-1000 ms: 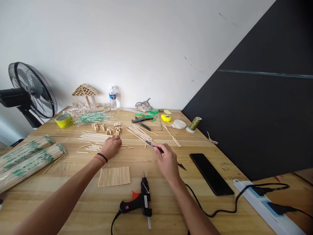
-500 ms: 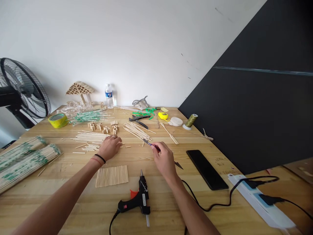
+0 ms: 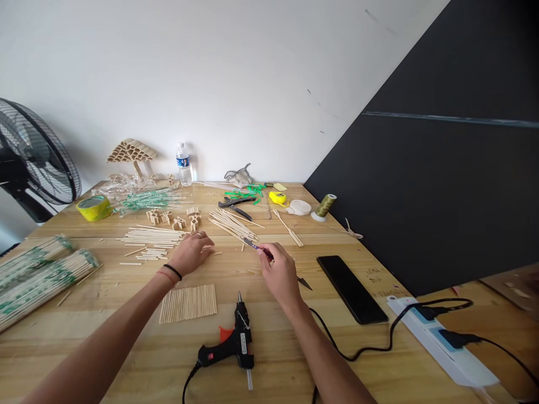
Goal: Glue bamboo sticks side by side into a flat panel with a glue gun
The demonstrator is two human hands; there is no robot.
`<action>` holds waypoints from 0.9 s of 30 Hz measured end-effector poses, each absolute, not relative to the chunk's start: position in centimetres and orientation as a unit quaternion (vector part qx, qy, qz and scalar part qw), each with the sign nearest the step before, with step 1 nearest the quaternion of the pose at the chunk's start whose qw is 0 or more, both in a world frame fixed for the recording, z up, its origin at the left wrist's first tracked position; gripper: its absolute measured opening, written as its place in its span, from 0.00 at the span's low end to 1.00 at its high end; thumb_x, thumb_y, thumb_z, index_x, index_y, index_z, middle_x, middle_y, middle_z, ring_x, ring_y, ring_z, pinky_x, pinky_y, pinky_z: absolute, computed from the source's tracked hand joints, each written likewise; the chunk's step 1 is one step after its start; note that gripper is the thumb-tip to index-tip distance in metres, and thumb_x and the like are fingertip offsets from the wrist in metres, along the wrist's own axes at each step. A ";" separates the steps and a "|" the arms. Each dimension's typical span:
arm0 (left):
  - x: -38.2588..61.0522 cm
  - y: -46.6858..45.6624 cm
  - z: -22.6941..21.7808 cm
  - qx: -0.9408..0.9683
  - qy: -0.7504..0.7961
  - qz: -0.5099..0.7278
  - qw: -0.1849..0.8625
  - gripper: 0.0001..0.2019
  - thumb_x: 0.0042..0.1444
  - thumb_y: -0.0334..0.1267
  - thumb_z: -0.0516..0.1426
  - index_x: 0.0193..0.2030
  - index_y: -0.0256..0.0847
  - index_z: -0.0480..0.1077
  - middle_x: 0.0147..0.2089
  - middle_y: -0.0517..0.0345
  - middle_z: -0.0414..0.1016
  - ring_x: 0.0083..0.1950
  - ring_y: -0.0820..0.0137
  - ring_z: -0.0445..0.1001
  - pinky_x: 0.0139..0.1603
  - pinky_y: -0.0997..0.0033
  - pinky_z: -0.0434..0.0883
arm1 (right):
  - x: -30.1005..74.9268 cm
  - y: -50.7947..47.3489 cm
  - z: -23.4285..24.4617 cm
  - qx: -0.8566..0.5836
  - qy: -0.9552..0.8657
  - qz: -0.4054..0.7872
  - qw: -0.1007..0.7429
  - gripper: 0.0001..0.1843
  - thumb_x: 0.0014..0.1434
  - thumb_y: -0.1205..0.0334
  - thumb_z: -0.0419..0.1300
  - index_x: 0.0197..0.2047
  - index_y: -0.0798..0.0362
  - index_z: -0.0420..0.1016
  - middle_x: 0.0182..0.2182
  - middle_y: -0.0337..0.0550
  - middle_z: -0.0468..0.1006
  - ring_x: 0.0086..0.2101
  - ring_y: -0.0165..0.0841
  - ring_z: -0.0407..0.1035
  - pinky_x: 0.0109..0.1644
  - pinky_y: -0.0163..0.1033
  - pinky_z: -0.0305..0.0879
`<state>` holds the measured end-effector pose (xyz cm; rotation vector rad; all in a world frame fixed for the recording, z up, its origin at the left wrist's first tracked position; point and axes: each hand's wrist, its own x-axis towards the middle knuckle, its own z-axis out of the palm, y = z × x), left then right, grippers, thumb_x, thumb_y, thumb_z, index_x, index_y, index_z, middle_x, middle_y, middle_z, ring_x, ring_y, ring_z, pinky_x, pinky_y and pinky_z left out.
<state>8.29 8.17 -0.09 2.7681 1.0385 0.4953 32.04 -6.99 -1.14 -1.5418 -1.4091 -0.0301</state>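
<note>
My right hand (image 3: 280,273) grips a small knife (image 3: 251,243) with a purple-patterned grey part pointing away to the left. A dark pointed blade (image 3: 304,283) shows on the other side of this hand; the stretch between is hidden. My left hand (image 3: 193,253) is low over the table with fingers apart, beside the right end of the cut sticks (image 3: 152,235) and a few tiny pieces. Just beyond the knife lies a loose pile of longer thin wooden sticks (image 3: 234,224). A row of short sticks (image 3: 188,303) lies side by side nearer me.
A hot glue gun (image 3: 236,336) rests in front, with a phone (image 3: 352,289) and power strip (image 3: 446,342) to the right. Small stick assemblies (image 3: 178,223), cutters (image 3: 236,203), tape (image 3: 93,208), thread spool (image 3: 324,207) and wrapped stick bundles (image 3: 46,275) lie around. A fan (image 3: 37,157) stands left.
The whole view has shifted slightly, with things appearing a little further left. My left hand has moved slightly right relative to the sticks. My right hand still holds the knife.
</note>
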 end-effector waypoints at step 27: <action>-0.2 13.0 0.0 0.872 0.422 0.203 0.143 0.16 0.61 0.48 0.56 0.43 0.43 0.83 0.50 0.47 0.82 0.51 0.56 0.79 0.57 0.57 0.73 | 31.4 -7.1 -1.1 -0.640 -0.593 0.023 0.488 0.10 0.69 0.62 0.55 0.41 0.52 0.77 0.38 0.50 0.82 0.38 0.42 0.77 0.42 0.44 0.73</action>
